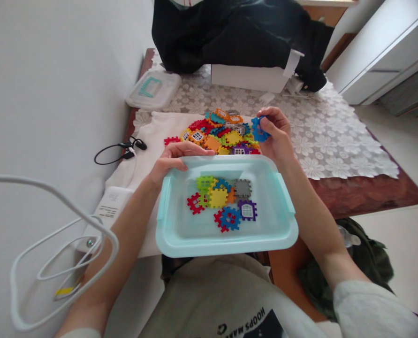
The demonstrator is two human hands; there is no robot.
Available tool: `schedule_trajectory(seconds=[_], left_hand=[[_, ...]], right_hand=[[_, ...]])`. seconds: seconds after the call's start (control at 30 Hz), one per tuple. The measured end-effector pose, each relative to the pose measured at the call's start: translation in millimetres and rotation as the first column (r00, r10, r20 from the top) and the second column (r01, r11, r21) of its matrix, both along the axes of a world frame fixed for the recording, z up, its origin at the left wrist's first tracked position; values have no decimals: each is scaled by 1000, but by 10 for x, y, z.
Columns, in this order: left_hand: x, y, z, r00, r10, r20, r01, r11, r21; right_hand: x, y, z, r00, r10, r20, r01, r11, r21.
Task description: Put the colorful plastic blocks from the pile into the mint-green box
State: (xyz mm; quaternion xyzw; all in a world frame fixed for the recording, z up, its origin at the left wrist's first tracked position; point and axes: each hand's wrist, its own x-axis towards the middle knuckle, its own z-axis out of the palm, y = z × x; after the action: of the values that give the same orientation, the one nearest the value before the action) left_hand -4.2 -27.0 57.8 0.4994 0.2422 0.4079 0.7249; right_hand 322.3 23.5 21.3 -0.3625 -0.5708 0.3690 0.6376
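Note:
With its thumb inside the rim, my left hand [173, 159] grips the far left corner of a light teal plastic box [265, 234]. Inside the box lie several interlocking plastic tiles, among them a yellow tile [218, 198], a grey tile [243, 188], a purple window tile [247, 210] and a blue tile [230, 218]. Beyond the box's far right corner, my right hand [277, 134] pinches a blue toothed tile [260, 129] between thumb and fingers. A mixed heap of colourful tiles [212, 142] sits on the table behind the box, its near edge hidden by the rim.
A clear lid with a teal handle [154, 89] lies at the back left. Black cloth [244, 35] covers a white box [247, 77] at the back. Black earphones [124, 150] and a looped white cable [103, 225] are on the left. A lace tablecloth [328, 126] spreads rightward.

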Motion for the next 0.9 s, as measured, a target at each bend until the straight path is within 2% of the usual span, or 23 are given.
schedule_trajectory(seconds=[0.2,0.3,0.37,0.47,0.53,0.6,0.7,0.77,0.83,0.9], left_hand=[[-21,11,-24,1000,10,-7,-10,1000,-19],[-43,7,-59,999,10,-41,-9,1000,23],[-53,6,-69,999,13,-50,-11,999,37],[-50,7,-47,999,6,-47,-5,1000,19],[-41,11,-22,999,-5,-38,5,1000,-4],[-33,16,-6,1000,-8,-30,7,1000,-28],[-28,20,-4,1000,2,-25,-3,999,-37],[-26,18,-10,1000,8,-14,-8,999,-32],[-25,17,-15,1000,7,-4,-7,999,-34],[-23,17,-19,1000,7,3,-7,999,-39]], right_hand=[[-42,-260,227,983,185,6,-184,983,-22],[-67,-391,331,943,332,23,-331,943,-29],[-61,-428,390,886,457,81,-454,890,-47],[-55,-439,456,746,640,183,-625,768,-138],[-75,-446,471,687,702,187,-677,712,-188],[-112,-449,451,718,681,143,-656,731,-188],[-155,-392,352,857,508,83,-492,856,-160],[-149,-296,240,922,352,160,-329,932,-151],[-116,-177,95,903,200,379,-164,978,-126],[-74,-71,-68,763,92,639,-54,995,-79]])
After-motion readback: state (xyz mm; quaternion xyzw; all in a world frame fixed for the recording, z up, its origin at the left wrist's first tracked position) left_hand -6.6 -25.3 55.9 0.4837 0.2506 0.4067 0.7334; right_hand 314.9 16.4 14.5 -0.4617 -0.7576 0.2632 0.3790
